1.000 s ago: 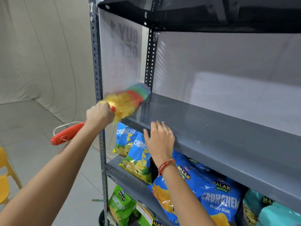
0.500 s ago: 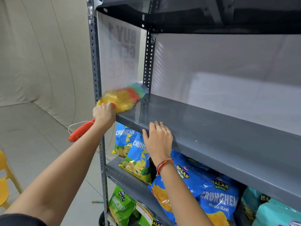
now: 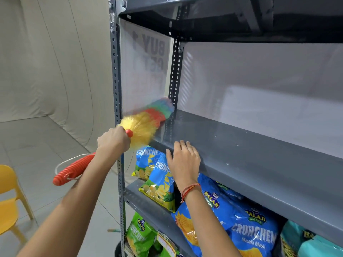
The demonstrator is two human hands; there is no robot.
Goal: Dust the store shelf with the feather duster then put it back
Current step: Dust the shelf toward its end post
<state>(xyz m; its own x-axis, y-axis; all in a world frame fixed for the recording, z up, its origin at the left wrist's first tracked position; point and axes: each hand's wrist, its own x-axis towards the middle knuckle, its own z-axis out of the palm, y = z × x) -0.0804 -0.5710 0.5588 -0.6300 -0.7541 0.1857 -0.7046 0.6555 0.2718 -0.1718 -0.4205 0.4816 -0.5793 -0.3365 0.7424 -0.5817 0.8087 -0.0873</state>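
A feather duster (image 3: 146, 121) with yellow, red, green and blue bristles and a ribbed red handle lies across the left end of the bare grey shelf (image 3: 259, 154). Its blurred tip reaches the back left upright. My left hand (image 3: 114, 139) is shut on the handle just behind the bristles, outside the front left post. The handle's end and a white loop stick out below my forearm. My right hand (image 3: 182, 160) rests flat, fingers apart, on the shelf's front edge.
Blue snack bags (image 3: 246, 225) fill the shelf below, and green bags (image 3: 141, 236) sit lower still. A dark shelf (image 3: 222, 21) hangs overhead. The perforated front post (image 3: 117, 86) stands by my left hand. A yellow chair (image 3: 9, 199) is at the far left on the tiled floor.
The duster swept along the shelf's left end, first pushed in, then drawn back a little, its handle end swinging. My right hand stayed on the shelf edge.
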